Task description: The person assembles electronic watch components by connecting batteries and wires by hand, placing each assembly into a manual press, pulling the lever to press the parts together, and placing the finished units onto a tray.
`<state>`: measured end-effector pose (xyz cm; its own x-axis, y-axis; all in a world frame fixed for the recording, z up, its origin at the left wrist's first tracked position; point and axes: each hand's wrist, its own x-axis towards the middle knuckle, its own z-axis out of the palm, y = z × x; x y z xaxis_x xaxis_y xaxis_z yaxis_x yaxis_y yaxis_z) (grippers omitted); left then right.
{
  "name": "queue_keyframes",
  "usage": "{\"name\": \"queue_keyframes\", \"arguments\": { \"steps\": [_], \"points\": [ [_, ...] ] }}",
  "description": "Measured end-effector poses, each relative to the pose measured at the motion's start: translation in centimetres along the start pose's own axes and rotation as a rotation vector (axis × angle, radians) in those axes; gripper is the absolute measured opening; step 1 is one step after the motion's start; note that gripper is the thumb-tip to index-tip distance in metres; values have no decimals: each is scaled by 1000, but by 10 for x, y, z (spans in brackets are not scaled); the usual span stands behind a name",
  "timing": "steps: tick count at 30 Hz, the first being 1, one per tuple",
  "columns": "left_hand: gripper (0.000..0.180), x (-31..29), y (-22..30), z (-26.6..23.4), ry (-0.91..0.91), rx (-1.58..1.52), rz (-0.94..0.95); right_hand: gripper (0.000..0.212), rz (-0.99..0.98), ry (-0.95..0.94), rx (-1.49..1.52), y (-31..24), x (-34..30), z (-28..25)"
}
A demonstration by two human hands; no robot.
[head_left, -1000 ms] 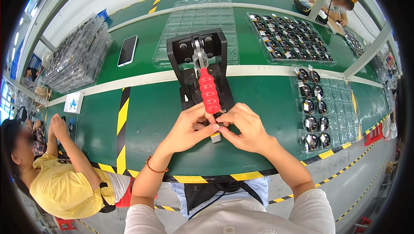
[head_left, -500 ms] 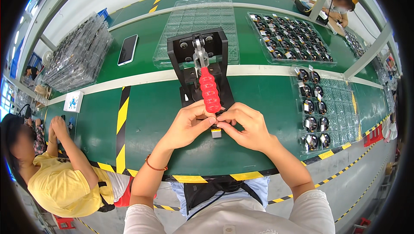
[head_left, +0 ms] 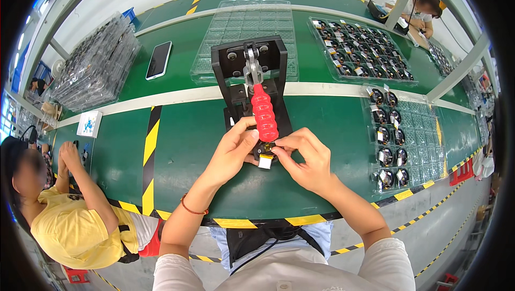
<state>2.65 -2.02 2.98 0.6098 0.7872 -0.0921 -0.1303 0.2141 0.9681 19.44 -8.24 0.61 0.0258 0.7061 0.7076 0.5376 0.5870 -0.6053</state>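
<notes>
I have a small round black part (head_left: pixel 259 150) between my hands, just below the free end of the ribbed red plastic handle (head_left: pixel 264 116) on the black metal clamping fixture (head_left: pixel 281 63); a silver-white rectangular block with a yellow band (head_left: pixel 265 162) sticks out from its near side. My left hand (head_left: pixel 232 151) curls about the part's left side, fingers narrow, and I take it to be holding it. My right hand (head_left: pixel 307 159) has thumb and forefinger drawn close together at the right edge; whether anything thin is pinched between them I cannot tell. As for progress, 10 similar black parts (head_left: pixel 385 156) sit, done as I judge it, in 2 columns of 5 along the left side of the clear plastic pocketed tray (head_left: pixel 421 140) to my right. A farther clear plastic tray (head_left: pixel 375 80), beyond the white rail (head_left: pixel 322 88), carries many more, too crowded to count surely. This 1 part I judge unfinished: both hands are at it, it lies in neither tray, and I cannot see which of its connections, if any, are made.
</notes>
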Motion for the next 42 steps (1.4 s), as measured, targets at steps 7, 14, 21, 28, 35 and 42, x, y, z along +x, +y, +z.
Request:
{"name": "queue_keyframes", "arguments": {
  "steps": [7, 14, 21, 28, 35, 42],
  "points": [
    [20, 0, -8, -5, 78, -4, -45, 23, -84, 36, -63, 2, -5, 7],
    [26, -3, -16, 3, 104, 34, 213, 22, -81, 101, -78, -1, -5, 9],
    [20, -5, -20, 7, 138, 135, 255, 26, -154, 84, -176, 1, -2, 9],
    [19, -5, -24, 8, 177, 150, 301, 26, -196, 96, -227, 2, -3, 10],
    [18, -5, -26, 11, 192, 140, 322, 26, -209, 58, -239, 0, -3, 9],
    [18, -7, -27, 13, 226, 226, 353, 22, -182, -22, -130, 3, -2, 5]
  ]
}}
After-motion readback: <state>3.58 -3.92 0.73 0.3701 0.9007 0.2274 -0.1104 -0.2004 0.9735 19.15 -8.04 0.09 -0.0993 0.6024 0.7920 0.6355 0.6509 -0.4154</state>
